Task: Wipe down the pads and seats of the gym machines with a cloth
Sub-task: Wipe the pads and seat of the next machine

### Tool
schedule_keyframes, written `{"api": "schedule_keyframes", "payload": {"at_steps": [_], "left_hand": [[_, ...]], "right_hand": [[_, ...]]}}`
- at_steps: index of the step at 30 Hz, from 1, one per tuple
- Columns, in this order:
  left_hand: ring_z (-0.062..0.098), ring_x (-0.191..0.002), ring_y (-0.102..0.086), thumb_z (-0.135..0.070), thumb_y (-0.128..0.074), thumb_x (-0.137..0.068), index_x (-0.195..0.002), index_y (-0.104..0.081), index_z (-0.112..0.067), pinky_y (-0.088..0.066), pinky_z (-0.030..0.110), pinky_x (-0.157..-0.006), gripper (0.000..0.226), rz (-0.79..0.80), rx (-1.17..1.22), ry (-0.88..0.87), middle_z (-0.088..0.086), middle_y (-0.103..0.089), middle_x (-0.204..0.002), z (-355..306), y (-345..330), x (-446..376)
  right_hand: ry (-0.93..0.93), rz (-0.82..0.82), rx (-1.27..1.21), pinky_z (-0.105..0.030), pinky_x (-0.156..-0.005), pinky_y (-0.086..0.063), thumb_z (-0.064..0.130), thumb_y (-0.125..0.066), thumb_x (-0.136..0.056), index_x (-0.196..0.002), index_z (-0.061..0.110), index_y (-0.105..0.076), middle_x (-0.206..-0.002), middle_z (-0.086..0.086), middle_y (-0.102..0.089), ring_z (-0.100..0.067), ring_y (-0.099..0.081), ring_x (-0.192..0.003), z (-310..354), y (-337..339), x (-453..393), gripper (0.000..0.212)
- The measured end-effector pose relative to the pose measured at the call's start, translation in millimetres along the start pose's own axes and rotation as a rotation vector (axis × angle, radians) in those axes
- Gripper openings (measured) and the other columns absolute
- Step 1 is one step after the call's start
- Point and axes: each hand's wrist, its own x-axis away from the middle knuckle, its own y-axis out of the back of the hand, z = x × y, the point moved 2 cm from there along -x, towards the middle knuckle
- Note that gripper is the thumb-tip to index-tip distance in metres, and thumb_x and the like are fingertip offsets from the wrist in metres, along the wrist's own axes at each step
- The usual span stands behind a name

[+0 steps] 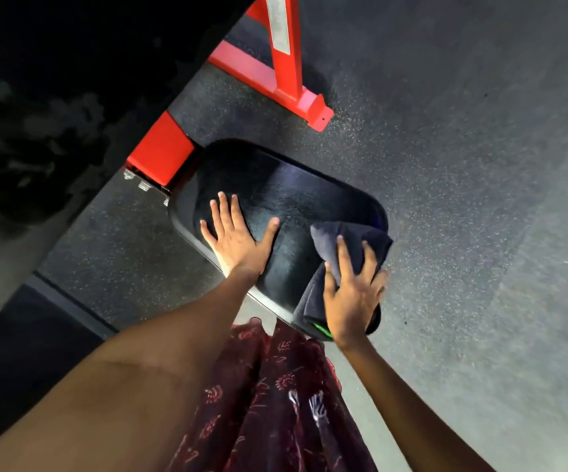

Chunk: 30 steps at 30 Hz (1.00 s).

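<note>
A black padded seat (292, 195) with rounded corners is fixed to a red machine frame (160, 151). My left hand (236, 238) lies flat on the seat's near-left part, fingers spread, holding nothing. My right hand (352, 292) presses a dark blue folded cloth (350, 240) onto the seat's right edge. The cloth drapes over that edge and hides the seat's near-right corner. A green tag shows on the cloth's lower fold.
Speckled grey rubber floor (463, 165) surrounds the seat. A red frame foot (296, 97) is bolted to the floor beyond the seat. A large black pad (71, 80) fills the upper left. My patterned maroon garment (275, 403) hangs below the seat.
</note>
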Motion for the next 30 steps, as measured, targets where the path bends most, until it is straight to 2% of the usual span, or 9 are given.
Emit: {"api": "schedule_keyframes", "payload": {"at_steps": [4, 6, 9, 14, 17, 21, 24, 27, 30], "left_hand": [[0.018, -0.148, 0.003, -0.078, -0.01, -0.072, -0.15, -0.021, -0.015, 0.008, 0.046, -0.116, 0.101, -0.047, 0.073, -0.035, 0.002, -0.006, -0.16, 1.3, 0.5, 2.0], [0.018, -0.148, 0.003, -0.076, -0.012, -0.075, -0.15, -0.023, -0.016, 0.009, 0.044, -0.116, 0.097, -0.053, 0.106, -0.048, 0.002, -0.008, -0.16, 4.7, 1.9, 2.4], [0.018, -0.148, 0.002, -0.064, -0.032, -0.092, -0.15, -0.025, -0.018, 0.008, 0.044, -0.117, 0.074, -0.013, 0.142, -0.056, 0.001, -0.009, -0.16, 10.3, 4.5, 0.0], [0.017, -0.148, 0.001, -0.044, -0.041, -0.097, -0.152, -0.015, -0.023, -0.001, 0.036, -0.116, 0.064, 0.117, -0.053, -0.28, -0.001, -0.003, -0.161, 38.2, 24.6, -12.9], [0.016, -0.148, 0.0, -0.04, -0.043, -0.098, -0.152, -0.015, -0.023, -0.006, 0.035, -0.115, 0.063, 0.219, -0.094, -0.395, -0.002, -0.003, -0.161, 48.7, 34.2, -25.0], [0.016, -0.147, 0.002, -0.04, -0.042, -0.099, -0.152, -0.014, -0.023, -0.006, 0.037, -0.115, 0.062, 0.252, -0.073, -0.384, -0.003, 0.001, -0.161, 47.0, 34.5, -26.0], [0.014, -0.147, 0.005, -0.042, -0.038, -0.1, -0.152, -0.011, -0.026, -0.004, 0.036, -0.114, 0.061, 0.253, -0.085, -0.402, -0.005, 0.004, -0.16, 51.1, 32.8, -24.2], [0.013, -0.147, 0.007, -0.044, -0.036, -0.1, -0.152, -0.01, -0.027, -0.003, 0.034, -0.113, 0.061, 0.265, -0.071, -0.425, -0.006, 0.006, -0.16, 57.0, 30.4, -23.5], [0.013, -0.147, 0.01, -0.045, -0.033, -0.1, -0.152, -0.007, -0.027, 0.001, 0.034, -0.114, 0.06, 0.279, -0.082, -0.442, -0.006, 0.009, -0.16, 58.4, 29.9, -25.0]], "right_hand": [[0.114, -0.053, 0.021, -0.046, -0.075, -0.049, 0.044, -0.048, -0.088, -0.131, 0.03, -0.057, -0.132, -0.015, -0.05, -0.04, -0.052, -0.096, -12.5, 7.1, -32.7, 0.046], [0.033, -0.078, 0.017, -0.046, -0.077, -0.047, 0.043, -0.05, -0.089, -0.131, 0.03, -0.056, -0.134, -0.014, -0.049, -0.04, -0.051, -0.097, -8.8, 7.1, -41.9, 0.045], [-0.016, -0.044, 0.062, -0.046, -0.079, -0.044, 0.038, -0.058, -0.089, -0.135, 0.034, -0.05, -0.139, -0.01, -0.045, -0.037, -0.048, -0.101, 5.9, -0.8, -14.2, 0.047], [0.414, 0.037, 0.141, -0.043, -0.07, -0.047, 0.038, -0.05, -0.086, -0.132, 0.034, -0.053, -0.132, -0.009, -0.051, -0.034, -0.05, -0.088, 7.8, -1.1, 40.4, 0.046], [0.509, 0.045, 0.136, -0.044, -0.071, -0.048, 0.039, -0.05, -0.087, -0.134, 0.034, -0.051, -0.134, -0.008, -0.05, -0.033, -0.048, -0.088, -11.2, 6.4, 36.4, 0.047], [0.595, 0.058, 0.121, -0.044, -0.073, -0.047, 0.031, -0.064, -0.079, -0.131, 0.034, -0.054, -0.136, -0.009, -0.047, -0.034, -0.048, -0.091, -8.0, 3.7, 43.8, 0.053], [0.837, 0.15, 0.224, -0.042, -0.071, -0.044, 0.028, -0.079, -0.065, -0.128, 0.037, -0.057, -0.132, -0.007, -0.052, -0.032, -0.046, -0.091, 30.1, -8.6, 41.4, 0.067], [0.916, 0.191, 0.276, -0.041, -0.069, -0.044, 0.029, -0.082, -0.063, -0.128, 0.037, -0.057, -0.129, -0.008, -0.056, -0.032, -0.051, -0.089, 52.7, -15.4, 35.5, 0.071], [0.984, 0.19, 0.275, -0.041, -0.069, -0.043, 0.027, -0.081, -0.065, -0.133, 0.037, -0.051, -0.132, -0.007, -0.053, -0.03, -0.044, -0.089, 30.6, -7.4, 40.1, 0.076]]}}
